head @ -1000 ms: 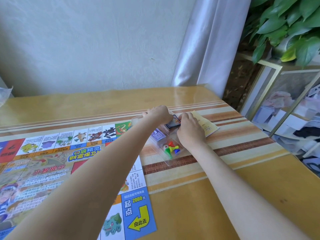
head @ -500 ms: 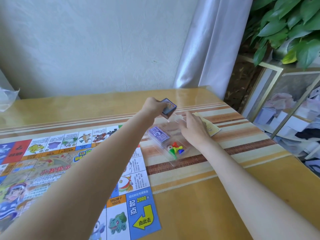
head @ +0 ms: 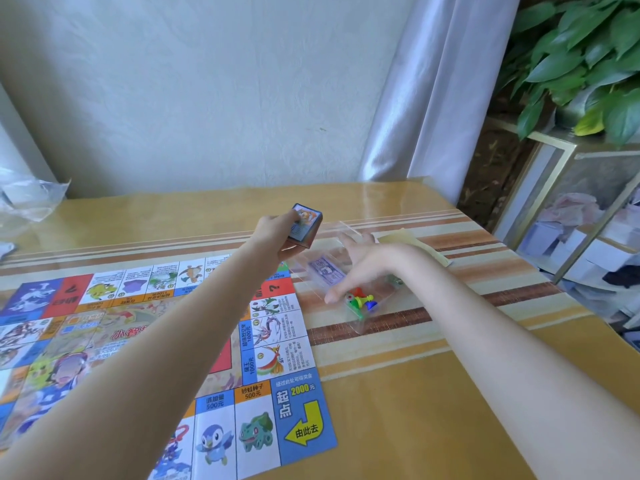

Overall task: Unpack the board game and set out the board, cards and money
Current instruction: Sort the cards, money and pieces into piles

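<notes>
The colourful game board [head: 270, 368] lies flat on the left half of the wooden table. My left hand [head: 277, 228] grips a deck of cards [head: 304, 225] and holds it raised above the board's far right corner. To its right lies a clear plastic tray [head: 360, 306] holding purple play money [head: 325, 268] and small coloured pawns [head: 360, 301]. My right hand [head: 360, 265] hovers over this tray with fingers spread, holding nothing. A yellowish paper [head: 412, 242] lies just beyond that hand.
A striped runner [head: 450, 306] crosses the table under a glossy cover. A crumpled clear plastic bag [head: 27, 199] sits at the far left by the wall. A curtain, a leafy plant [head: 588, 64] and a shelf of boxes [head: 588, 244] stand past the right edge.
My left hand has taken the card deck out of the clear tray and lifted it up and leftward. My right hand has let go of the tray and opened its fingers.
</notes>
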{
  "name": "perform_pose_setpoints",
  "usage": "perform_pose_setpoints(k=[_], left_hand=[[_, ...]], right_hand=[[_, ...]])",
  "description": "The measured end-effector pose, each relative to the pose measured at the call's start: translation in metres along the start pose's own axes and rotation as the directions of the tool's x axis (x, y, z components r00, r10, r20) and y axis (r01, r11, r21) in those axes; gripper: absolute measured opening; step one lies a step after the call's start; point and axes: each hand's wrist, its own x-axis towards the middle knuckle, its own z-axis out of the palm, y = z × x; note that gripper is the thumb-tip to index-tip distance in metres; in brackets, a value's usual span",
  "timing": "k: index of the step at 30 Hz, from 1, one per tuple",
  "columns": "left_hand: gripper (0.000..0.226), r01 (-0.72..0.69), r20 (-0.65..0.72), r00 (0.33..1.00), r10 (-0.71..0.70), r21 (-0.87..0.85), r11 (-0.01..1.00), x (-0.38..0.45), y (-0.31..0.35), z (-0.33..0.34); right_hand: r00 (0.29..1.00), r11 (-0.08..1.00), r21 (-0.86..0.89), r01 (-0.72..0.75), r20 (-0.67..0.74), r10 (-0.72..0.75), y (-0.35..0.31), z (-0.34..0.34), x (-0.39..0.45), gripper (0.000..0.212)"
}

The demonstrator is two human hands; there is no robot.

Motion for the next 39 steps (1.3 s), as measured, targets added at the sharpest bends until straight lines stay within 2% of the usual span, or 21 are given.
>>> perform_pose_setpoints(k=[3,7,11,14,15,18,21,23,25,27,29,31,35,39], left_hand=[[0.016,-0.01,0.016,1.0,0.01,0.03,0.999,0.001,0.0,-0.002],[0.014,0.039,0.07,0.997,-0.042,0.033,0.999,-0.002,-0.008,-0.002],[0.015,0.057,0.157,0.986,-0.054,-0.019,0.998,-0.01,-0.012,0.001],[0.017,0.035,0.198,0.979,-0.037,0.015,0.999,-0.016,-0.013,0.003],[0.016,0.018,0.199,0.98,-0.023,0.024,1.0,-0.018,-0.014,0.005],[0.01,-0.022,0.162,0.987,0.015,0.042,0.999,-0.027,-0.013,0.01],[0.001,-0.055,0.173,0.984,0.032,0.132,0.99,-0.038,-0.016,0.008],[0.007,-0.072,0.216,0.976,0.031,0.183,0.98,-0.044,-0.018,0.0],[0.009,-0.067,0.322,0.947,0.011,0.165,0.984,-0.051,-0.017,-0.012],[0.029,0.04,0.465,0.884,-0.047,0.025,0.999,-0.053,-0.016,-0.024],[0.053,0.133,0.547,0.835,-0.055,-0.103,0.986,-0.056,-0.015,-0.03],[0.052,0.128,0.592,0.806,-0.007,-0.163,0.978,-0.061,-0.014,-0.028],[0.039,0.126,0.578,0.816,0.033,-0.233,0.964,-0.065,-0.013,-0.024],[0.037,0.13,0.554,0.832,-0.024,-0.153,0.98,-0.063,-0.009,-0.033]], right_hand=[[0.995,0.998,-0.024,0.062,-0.081,-0.064,0.015,-0.012,0.006,0.129],[0.999,0.995,-0.086,0.051,-0.003,-0.051,0.039,-0.02,0.015,0.125],[0.986,0.992,-0.065,0.11,-0.116,-0.117,0.031,-0.023,0.012,0.107],[0.916,0.946,0.153,0.285,-0.335,-0.222,0.002,-0.027,-0.004,0.087],[0.881,0.925,0.165,0.343,-0.396,-0.256,-0.009,-0.026,-0.011,0.082],[0.841,0.908,0.082,0.41,-0.419,-0.342,-0.028,-0.013,-0.022,0.069],[0.824,0.895,0.094,0.436,-0.44,-0.356,-0.033,0.004,-0.029,0.062],[0.806,0.884,0.095,0.457,-0.464,-0.367,-0.034,0.011,-0.034,0.054],[0.781,0.866,0.133,0.481,-0.514,-0.355,-0.035,0.013,-0.038,0.05],[0.747,0.833,0.218,0.508,-0.593,-0.3,-0.034,0.012,-0.043,0.054],[0.717,0.764,0.312,0.566,-0.643,-0.269,-0.034,0.009,-0.047,0.056],[0.704,0.713,0.35,0.608,-0.653,-0.28,-0.035,0.008,-0.049,0.055],[0.728,0.69,0.39,0.61,-0.62,-0.293,-0.035,0.007,-0.051,0.055],[0.783,0.714,0.394,0.579,-0.515,-0.35,-0.027,0.001,-0.057,0.044]])
